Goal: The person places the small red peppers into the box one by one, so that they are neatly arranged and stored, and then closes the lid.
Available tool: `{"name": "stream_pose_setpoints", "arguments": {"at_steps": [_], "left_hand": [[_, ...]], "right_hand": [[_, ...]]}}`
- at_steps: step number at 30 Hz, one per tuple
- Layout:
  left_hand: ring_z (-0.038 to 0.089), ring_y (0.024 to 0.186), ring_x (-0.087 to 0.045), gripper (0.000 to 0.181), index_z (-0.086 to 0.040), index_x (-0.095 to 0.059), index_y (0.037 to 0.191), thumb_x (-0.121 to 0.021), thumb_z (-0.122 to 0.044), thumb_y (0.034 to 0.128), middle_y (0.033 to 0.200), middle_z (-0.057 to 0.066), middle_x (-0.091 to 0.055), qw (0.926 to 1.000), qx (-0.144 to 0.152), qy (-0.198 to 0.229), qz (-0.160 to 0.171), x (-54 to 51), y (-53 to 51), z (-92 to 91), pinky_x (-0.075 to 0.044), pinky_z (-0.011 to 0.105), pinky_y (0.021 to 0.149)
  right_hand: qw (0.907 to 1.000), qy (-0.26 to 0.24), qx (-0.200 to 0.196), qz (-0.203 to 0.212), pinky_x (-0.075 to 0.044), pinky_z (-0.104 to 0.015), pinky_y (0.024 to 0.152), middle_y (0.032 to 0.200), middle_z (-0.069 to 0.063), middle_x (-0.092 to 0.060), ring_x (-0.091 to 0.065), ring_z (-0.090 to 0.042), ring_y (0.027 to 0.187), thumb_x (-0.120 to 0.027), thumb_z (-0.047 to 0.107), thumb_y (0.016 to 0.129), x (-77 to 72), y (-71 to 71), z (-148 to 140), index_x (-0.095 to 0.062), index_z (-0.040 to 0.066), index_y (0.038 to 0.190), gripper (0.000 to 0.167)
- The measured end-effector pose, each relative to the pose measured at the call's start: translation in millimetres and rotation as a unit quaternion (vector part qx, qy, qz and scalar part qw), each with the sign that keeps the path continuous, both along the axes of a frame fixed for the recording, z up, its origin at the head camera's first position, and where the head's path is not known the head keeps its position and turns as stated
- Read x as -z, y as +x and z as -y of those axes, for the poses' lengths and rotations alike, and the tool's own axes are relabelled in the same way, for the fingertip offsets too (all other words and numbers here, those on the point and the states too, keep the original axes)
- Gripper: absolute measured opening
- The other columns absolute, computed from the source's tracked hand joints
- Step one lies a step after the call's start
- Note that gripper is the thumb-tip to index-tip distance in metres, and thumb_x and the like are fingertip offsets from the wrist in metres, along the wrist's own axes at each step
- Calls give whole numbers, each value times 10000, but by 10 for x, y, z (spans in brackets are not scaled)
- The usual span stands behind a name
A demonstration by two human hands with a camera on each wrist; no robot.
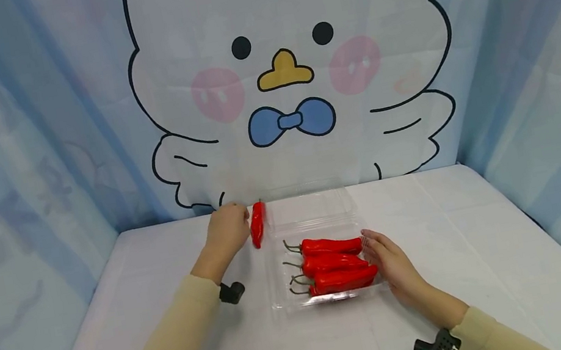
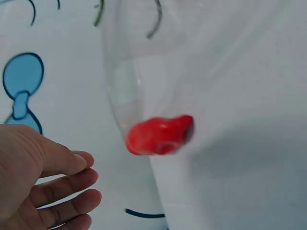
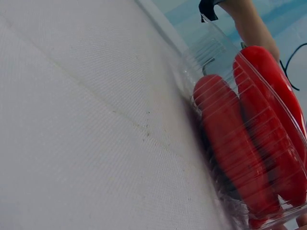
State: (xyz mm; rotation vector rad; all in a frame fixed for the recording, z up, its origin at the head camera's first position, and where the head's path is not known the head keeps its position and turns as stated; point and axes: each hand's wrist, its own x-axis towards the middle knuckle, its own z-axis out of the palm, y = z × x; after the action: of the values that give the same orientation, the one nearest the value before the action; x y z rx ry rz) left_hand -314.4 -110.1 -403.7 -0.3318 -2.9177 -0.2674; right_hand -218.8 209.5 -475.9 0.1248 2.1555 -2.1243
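In the head view, my left hand (image 1: 228, 227) is by a single red pepper (image 1: 258, 225) at the left edge of a hinged clear plastic box (image 1: 277, 290). In the left wrist view, the left hand (image 2: 57, 187) has its thumb and fingers loosely bent, with nothing visible in them. That same pepper (image 2: 160, 136), blurred and seen nearly end-on, is apart from the fingertips. Several red peppers (image 1: 340, 281) lie side by side in the box, stems leftward. My right hand (image 1: 396, 264) grips the box's right end; the right wrist view barely catches its fingertips.
The clear lid (image 1: 310, 207) stands open behind the box, near the backdrop (image 1: 306, 164) with a cartoon bird. White cloth covers the table (image 1: 496, 263). Curtains (image 1: 559, 109) hang at both sides. A black wrist camera (image 1: 437, 347) sits on the right wrist.
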Motion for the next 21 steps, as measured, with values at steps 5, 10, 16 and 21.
{"name": "stream_pose_setpoints", "arguments": {"at_steps": [5,10,16,21], "left_hand": [[306,923,-682,180,8,-712,1059,-577,-95,1001,1025,160,-717,9970,-246,595,427,117,-112,130,-587,431,858],[290,902,-648,253,24,-655,1169,-564,-177,1045,1075,183,-709,9755,-693,1748,1138,262,-230,158,-597,407,838],[320,1077,-628,364,28,-580,1319,-578,-228,1059,1263,213,-661,9466,-1292,2435,1671,430,-369,120,-568,417,968],[341,1127,-600,389,56,-583,1325,-562,-227,1059,1289,229,-642,9342,-1414,2692,1863,489,-421,87,-532,450,1026]], "right_hand": [[10000,-10,-10,-25,-294,-458,1226,1624,-254,-341,-345,-391,1519,-320,169,1130,4,0,7,-299,-25,1578,489],[10000,7,33,-27,-289,-471,1225,1623,-262,-340,-341,-401,1518,-327,172,1130,-2,8,14,-299,-31,1576,490],[10000,4,37,31,-295,-455,1221,1626,-252,-343,-342,-392,1521,-333,184,1131,7,29,21,-303,-18,1577,491],[10000,-20,33,13,-292,-461,1218,1634,-252,-331,-326,-395,1530,-335,185,1132,17,24,27,-304,-20,1578,492]]}}
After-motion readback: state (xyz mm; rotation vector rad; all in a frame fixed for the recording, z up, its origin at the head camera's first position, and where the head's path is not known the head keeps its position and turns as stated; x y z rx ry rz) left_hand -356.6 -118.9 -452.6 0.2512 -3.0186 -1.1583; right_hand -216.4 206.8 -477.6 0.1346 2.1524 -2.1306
